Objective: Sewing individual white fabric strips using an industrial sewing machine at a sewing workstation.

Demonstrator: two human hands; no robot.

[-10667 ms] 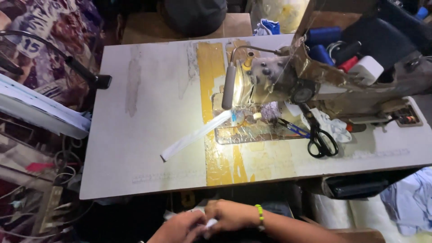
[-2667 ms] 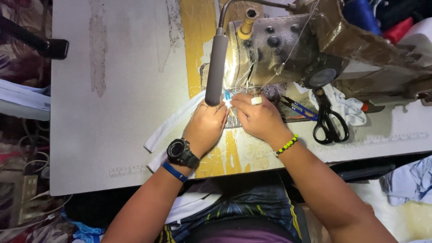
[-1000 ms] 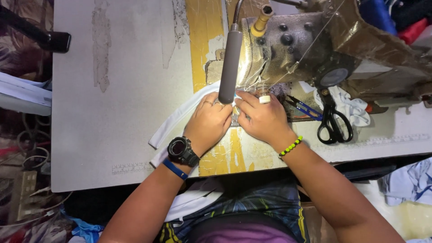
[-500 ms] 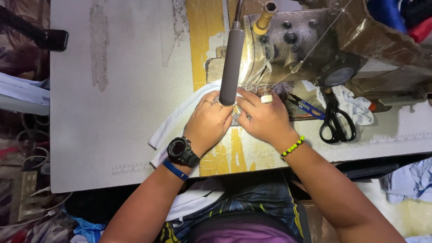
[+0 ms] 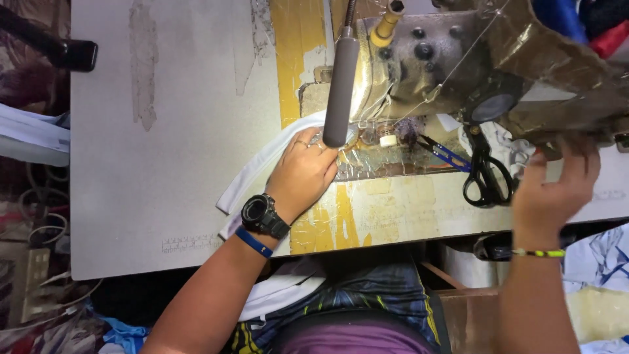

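Note:
My left hand (image 5: 303,172), with a black watch and a blue band on the wrist, lies flat on a white fabric strip (image 5: 252,176) and presses it to the table beside the needle area of the worn sewing machine (image 5: 452,65). A grey lamp tube (image 5: 341,82) hangs over my fingers. My right hand (image 5: 553,190), with a beaded bracelet on its wrist, is raised at the right end of the machine, fingers curled up under the machine's edge; what it touches there is hidden.
Black scissors (image 5: 483,172) and blue snips (image 5: 444,152) lie on the table (image 5: 164,131) right of the needle. A yellow band runs down the table. Folded white cloth (image 5: 29,134) and cables sit at the left; a black lamp base (image 5: 69,54) is top left.
My right hand left the fabric near the needle and swung right to the machine's far end. My left hand stays on the white strip. Much earlier both hands were below the table edge.

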